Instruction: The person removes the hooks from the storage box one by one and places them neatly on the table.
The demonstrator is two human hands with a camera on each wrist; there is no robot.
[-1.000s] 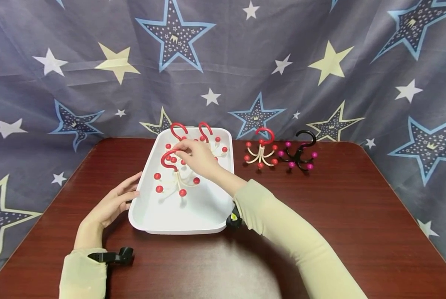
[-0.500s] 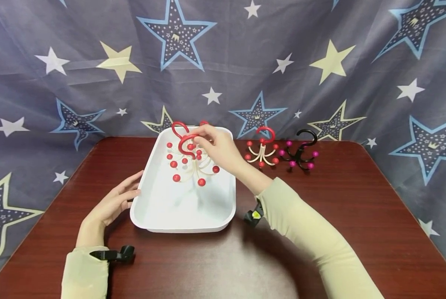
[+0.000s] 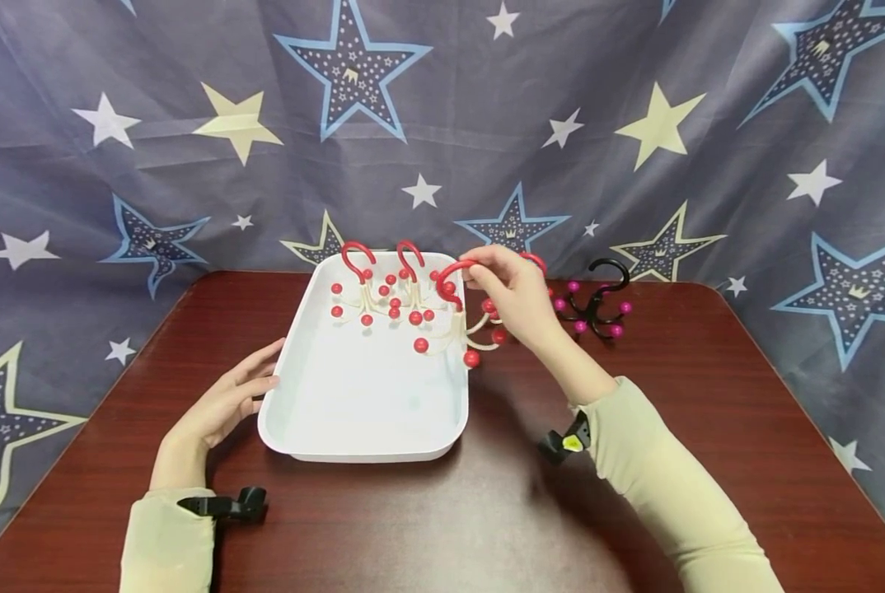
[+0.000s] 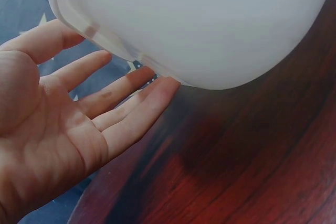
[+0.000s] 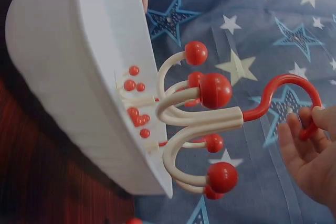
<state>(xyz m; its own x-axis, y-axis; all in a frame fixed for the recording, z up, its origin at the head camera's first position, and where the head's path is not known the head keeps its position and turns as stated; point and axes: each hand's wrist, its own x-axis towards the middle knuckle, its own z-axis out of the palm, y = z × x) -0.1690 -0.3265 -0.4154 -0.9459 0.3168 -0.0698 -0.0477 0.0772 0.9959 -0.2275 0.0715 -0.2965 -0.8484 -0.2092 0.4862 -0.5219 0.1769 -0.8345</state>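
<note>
My right hand [image 3: 520,296] pinches the red hook of a cream multi-arm hook hanger [image 3: 457,325] with red ball tips. The hanger hangs upright in the air over the right rim of a white tray [image 3: 361,395]. In the right wrist view, thumb and fingers hold the end of its curved hook, and its ball-tipped arms [image 5: 215,91] spread near the tray wall. My left hand [image 3: 223,403] is at the tray's left side, its fingers extended, fingertips at the rim in the left wrist view. Two like hangers, one with its hook [image 3: 355,262] at left, stand at the tray's back.
On the table [image 3: 709,395], right of the tray, is a black hook hanger [image 3: 592,309] with magenta balls. Beside it another red hook [image 3: 535,262] shows, mostly hidden behind my right hand. A star-patterned cloth [image 3: 442,123] hangs behind the table.
My right hand has carried the held hanger rightward, from above the tray's left middle to its right rim. The left hand stays at the tray's side.
</note>
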